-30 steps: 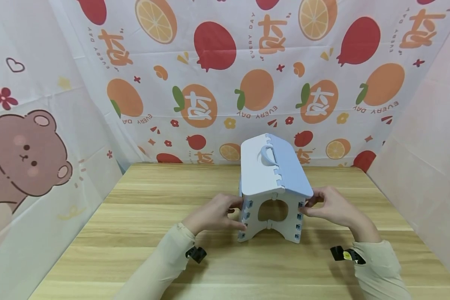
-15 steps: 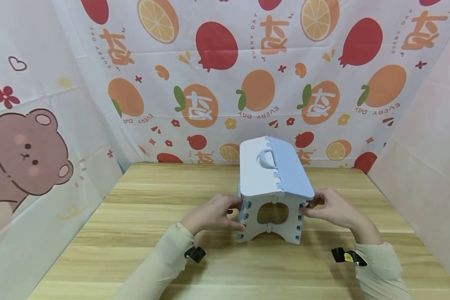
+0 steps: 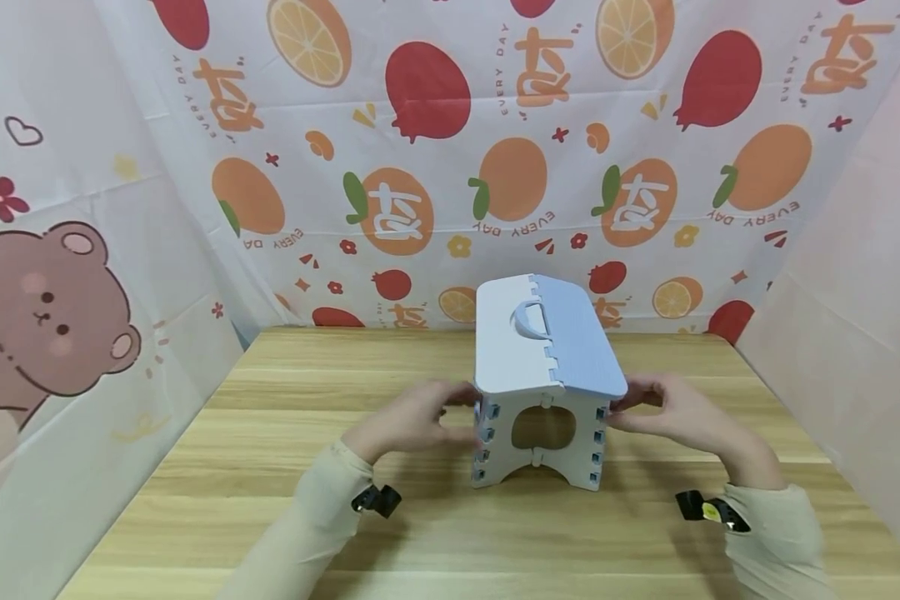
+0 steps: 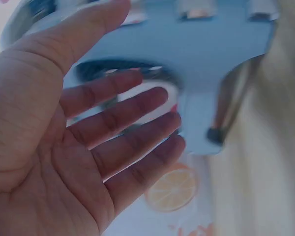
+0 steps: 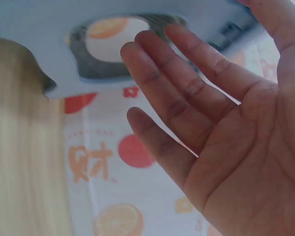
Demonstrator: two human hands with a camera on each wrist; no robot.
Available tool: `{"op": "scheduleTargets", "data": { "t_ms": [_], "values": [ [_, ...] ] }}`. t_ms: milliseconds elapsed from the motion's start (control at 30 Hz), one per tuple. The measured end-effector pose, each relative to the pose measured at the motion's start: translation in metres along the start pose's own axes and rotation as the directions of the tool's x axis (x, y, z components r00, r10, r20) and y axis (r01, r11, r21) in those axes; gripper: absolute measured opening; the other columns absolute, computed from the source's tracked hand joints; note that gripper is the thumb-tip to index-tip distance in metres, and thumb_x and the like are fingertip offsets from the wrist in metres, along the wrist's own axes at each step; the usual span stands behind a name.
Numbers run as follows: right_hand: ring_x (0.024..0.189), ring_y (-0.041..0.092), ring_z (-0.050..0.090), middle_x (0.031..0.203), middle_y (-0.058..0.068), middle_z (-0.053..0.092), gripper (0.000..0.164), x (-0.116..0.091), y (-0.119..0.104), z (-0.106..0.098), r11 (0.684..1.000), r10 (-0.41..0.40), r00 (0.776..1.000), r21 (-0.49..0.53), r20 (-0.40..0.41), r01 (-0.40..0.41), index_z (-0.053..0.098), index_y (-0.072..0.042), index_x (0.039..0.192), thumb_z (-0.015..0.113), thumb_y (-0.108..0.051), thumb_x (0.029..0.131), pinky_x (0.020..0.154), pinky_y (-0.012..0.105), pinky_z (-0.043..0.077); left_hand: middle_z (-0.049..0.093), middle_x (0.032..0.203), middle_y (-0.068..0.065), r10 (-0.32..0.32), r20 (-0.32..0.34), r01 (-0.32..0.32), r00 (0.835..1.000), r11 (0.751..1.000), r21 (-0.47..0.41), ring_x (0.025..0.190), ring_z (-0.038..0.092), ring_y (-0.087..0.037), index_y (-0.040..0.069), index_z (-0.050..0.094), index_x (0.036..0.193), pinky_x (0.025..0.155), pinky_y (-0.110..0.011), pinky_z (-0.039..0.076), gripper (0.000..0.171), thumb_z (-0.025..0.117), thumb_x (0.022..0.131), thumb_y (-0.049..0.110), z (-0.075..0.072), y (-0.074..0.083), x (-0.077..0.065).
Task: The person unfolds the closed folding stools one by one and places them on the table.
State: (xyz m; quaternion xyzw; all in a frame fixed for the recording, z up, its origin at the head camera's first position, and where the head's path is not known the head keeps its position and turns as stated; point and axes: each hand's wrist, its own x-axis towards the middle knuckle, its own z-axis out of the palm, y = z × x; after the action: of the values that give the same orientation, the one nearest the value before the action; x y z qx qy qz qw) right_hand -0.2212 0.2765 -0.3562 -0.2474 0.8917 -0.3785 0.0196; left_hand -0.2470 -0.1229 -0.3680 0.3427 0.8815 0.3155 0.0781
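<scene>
A white and light-blue folding step stool stands upright on the table, its top bent up along the middle into a low peak. A loop handle sticks up near the fold. To its left, my left hand is beside the legs; in the left wrist view its fingers are spread and hold nothing. On the other side my right hand is close to the right leg, partly behind the top's edge. Relaxed, extended fingers show in the right wrist view, gripping nothing.
The stool stands on a wood-grain table. A fruit-print curtain hangs behind the table, with pale cloths at the left and right sides. Each wrist wears a black strap with a small camera.
Both hands have drawn outward from the stool's legs, the left one leftward and the right one rightward. The stool stays standing with its top peaked.
</scene>
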Motion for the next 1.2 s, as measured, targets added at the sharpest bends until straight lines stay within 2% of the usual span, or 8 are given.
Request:
{"op": "scheduleTargets", "data": {
  "t_ms": [200,300,367,433,533,633,800,1200],
  "values": [
    [0.112,-0.006,0.067,0.135,0.012,0.073,0.036,-0.004,-0.006,-0.024,0.999,-0.024,0.990,0.022,-0.141,0.028,0.065,-0.004,0.143,0.064,-0.017,0.109,0.091,0.014,0.056,0.059,0.156,-0.018,-0.020,-0.197,0.028,0.980,0.999,0.037,0.145,0.058,-0.039,0.004,0.051,0.156,0.118,-0.056,0.051,0.054,0.064,0.109,0.027,-0.031,0.009,-0.003],
    [0.126,0.007,0.067,0.148,0.013,0.065,0.045,0.004,-0.015,-0.031,0.998,-0.038,0.978,-0.055,-0.203,0.028,0.056,-0.007,0.154,0.059,-0.022,0.112,0.096,0.008,0.051,0.052,0.164,-0.016,-0.015,-0.274,0.042,0.962,0.995,0.091,0.152,0.051,-0.038,0.004,0.044,0.162,0.124,-0.057,0.044,0.062,0.059,0.112,0.037,-0.041,0.017,0.005],
    [0.138,0.024,0.063,0.158,0.016,0.058,0.050,0.014,-0.023,-0.032,0.993,-0.060,0.976,-0.115,-0.207,0.037,0.050,-0.010,0.160,0.058,-0.026,0.112,0.108,0.020,0.054,0.046,0.169,-0.015,-0.015,-0.296,0.047,0.955,0.994,0.102,0.157,0.044,-0.035,0.005,0.039,0.165,0.128,-0.057,0.038,0.068,0.057,0.111,0.043,-0.044,0.024,0.014],
    [0.147,0.042,0.054,0.166,0.016,0.050,0.057,0.025,-0.032,-0.033,0.988,-0.050,0.983,-0.152,-0.179,0.023,0.043,-0.013,0.165,0.057,-0.032,0.113,0.117,0.042,0.053,0.038,0.174,-0.012,-0.018,-0.288,0.051,0.958,0.993,0.109,0.163,0.034,-0.033,0.006,0.033,0.168,0.132,-0.056,0.031,0.075,0.054,0.111,0.050,-0.046,0.031,0.023],
    [0.156,0.049,0.039,0.174,0.017,0.035,0.067,0.042,-0.043,-0.032,0.982,-0.014,0.992,-0.187,-0.122,-0.009,0.033,-0.015,0.170,0.055,-0.041,0.112,0.119,0.072,0.040,0.027,0.178,-0.011,-0.016,-0.244,0.048,0.970,0.991,0.124,0.168,0.021,-0.031,0.006,0.025,0.170,0.135,-0.053,0.023,0.084,0.051,0.109,0.058,-0.046,0.041,0.038],
    [0.160,0.048,0.031,0.178,0.017,0.025,0.076,0.057,-0.051,-0.029,0.973,0.024,0.998,-0.229,-0.058,-0.037,0.025,-0.013,0.172,0.054,-0.049,0.111,0.120,0.073,0.038,0.017,0.181,-0.011,-0.019,-0.187,0.048,0.982,0.987,0.155,0.170,0.010,-0.028,0.005,0.018,0.171,0.137,-0.050,0.017,0.092,0.050,0.107,0.063,-0.045,0.047,0.052],
    [0.166,0.047,0.016,0.181,0.017,0.013,0.084,0.073,-0.055,-0.021,0.959,0.048,0.998,-0.282,0.028,-0.038,0.020,-0.009,0.172,0.054,-0.054,0.110,0.128,0.071,0.025,0.009,0.181,-0.013,-0.044,-0.112,0.066,0.993,0.977,0.202,0.170,0.005,-0.030,0.004,0.014,0.171,0.138,-0.049,0.015,0.100,0.051,0.104,0.068,-0.043,0.051,0.069],
    [0.168,0.044,0.002,0.182,0.016,0.004,0.085,0.080,-0.059,-0.014,0.957,0.077,0.993,-0.284,0.086,-0.050,0.016,-0.011,0.173,0.050,-0.058,0.110,0.130,0.075,0.012,0.008,0.182,-0.011,-0.113,-0.067,0.126,0.991,0.956,0.266,0.170,0.005,-0.029,0.007,0.015,0.172,0.137,-0.052,0.016,0.102,0.048,0.102,0.072,-0.042,0.053,0.073]
  ]
}}
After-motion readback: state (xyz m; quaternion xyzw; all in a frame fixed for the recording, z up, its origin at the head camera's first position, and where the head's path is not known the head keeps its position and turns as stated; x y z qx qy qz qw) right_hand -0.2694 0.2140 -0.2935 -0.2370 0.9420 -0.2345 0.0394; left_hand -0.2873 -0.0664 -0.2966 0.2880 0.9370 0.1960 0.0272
